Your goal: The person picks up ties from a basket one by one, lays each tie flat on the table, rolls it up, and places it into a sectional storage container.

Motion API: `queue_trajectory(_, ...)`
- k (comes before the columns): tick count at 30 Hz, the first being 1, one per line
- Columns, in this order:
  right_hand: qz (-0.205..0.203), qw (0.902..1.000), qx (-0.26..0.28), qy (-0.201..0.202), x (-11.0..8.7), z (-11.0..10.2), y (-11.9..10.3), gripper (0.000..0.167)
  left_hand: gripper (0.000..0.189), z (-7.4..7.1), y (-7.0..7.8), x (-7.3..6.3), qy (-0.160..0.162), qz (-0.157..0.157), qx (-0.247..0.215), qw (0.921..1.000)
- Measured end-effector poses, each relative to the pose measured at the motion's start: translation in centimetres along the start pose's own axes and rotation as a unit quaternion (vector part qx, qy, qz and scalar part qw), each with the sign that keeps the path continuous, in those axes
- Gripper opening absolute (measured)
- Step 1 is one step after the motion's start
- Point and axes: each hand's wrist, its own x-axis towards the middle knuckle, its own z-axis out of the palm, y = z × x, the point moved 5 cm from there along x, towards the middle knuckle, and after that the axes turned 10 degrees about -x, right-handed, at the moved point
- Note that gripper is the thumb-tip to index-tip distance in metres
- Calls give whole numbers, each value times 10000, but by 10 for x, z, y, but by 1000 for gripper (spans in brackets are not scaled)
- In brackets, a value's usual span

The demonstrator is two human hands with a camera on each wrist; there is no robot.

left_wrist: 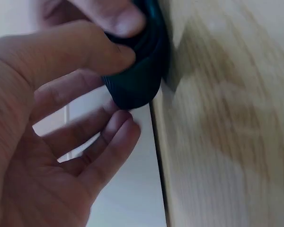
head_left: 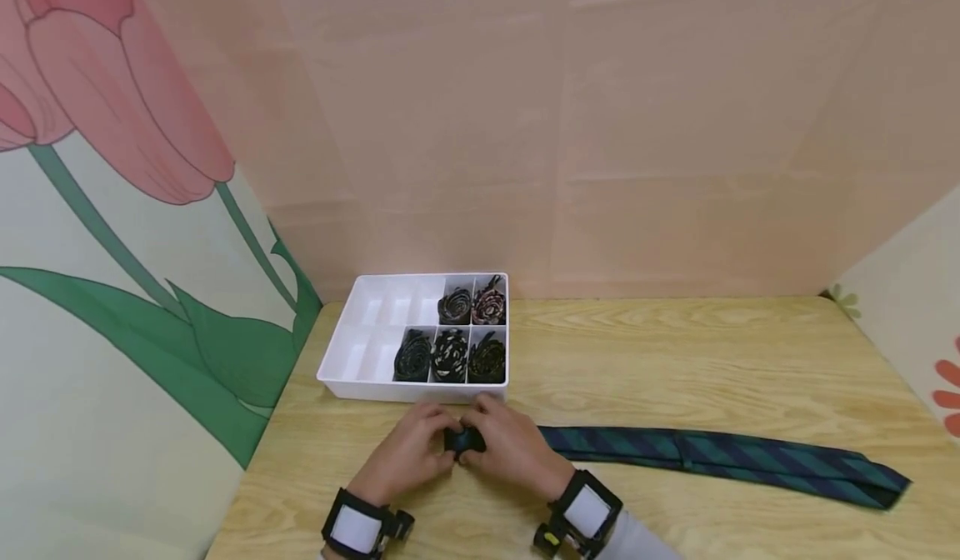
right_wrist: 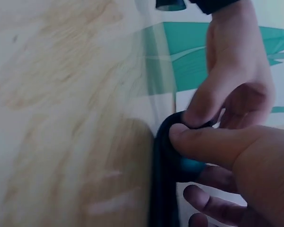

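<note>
A green and navy striped necktie [head_left: 720, 452] lies along the table, its left end wound into a small roll [head_left: 465, 439] between both hands. My left hand [head_left: 411, 452] pinches the roll's left side between thumb and fingers. On the other side my right hand [head_left: 517, 452] grips it the same way, covering where the roll meets the flat length. In the left wrist view the roll [left_wrist: 137, 85] stands on its edge against the wood, the thumb pressing on it. Both thumbs meet on the roll [right_wrist: 191, 168] in the right wrist view.
Just beyond the hands sits a white divided box [head_left: 420, 392]. Several rolled neckties, such as a dark patterned one [head_left: 450, 356], fill its right compartments. The wooden table [head_left: 675, 360] ends at a pink-draped wall [head_left: 600, 168], with a tulip-print panel [head_left: 112, 252] at left.
</note>
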Motion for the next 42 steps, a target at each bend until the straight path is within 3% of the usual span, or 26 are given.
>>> queue_trajectory(6,-12,10000,-33,-53,-1,-1,5,41,38,3,2,2,-109,-71,-408,9991)
queue_trajectory(9,-109,9999,24,-34,-2,-3,6,39,33,3,3,3,-113,-14,-387,9992)
queue_trajectory(16,-39,9999,12,118,-5,-4,14,40,42,7,5,5,-169,-31,-469,9988)
queue_trajectory(20,-88,9999,93,78,-6,-5,16,41,40,6,9,6,-89,139,-386,9991)
queue_trajectory(26,167,9998,146,-18,-11,-5,22,45,39,10,12,8,-98,164,-616,9979)
queue_trajectory(31,153,9993,328,7,-16,-7,23,44,35,13,15,8,-79,231,-382,9990)
queue_trajectory(36,423,9987,278,17,-23,-4,30,44,38,16,19,8,-155,351,-499,9980)
queue_trajectory(40,254,9989,362,140,-27,-4,32,46,27,17,24,9,-71,643,-319,9974)
queue_trajectory(42,172,9991,338,189,-28,-3,33,45,31,18,25,9,4,726,-184,9972)
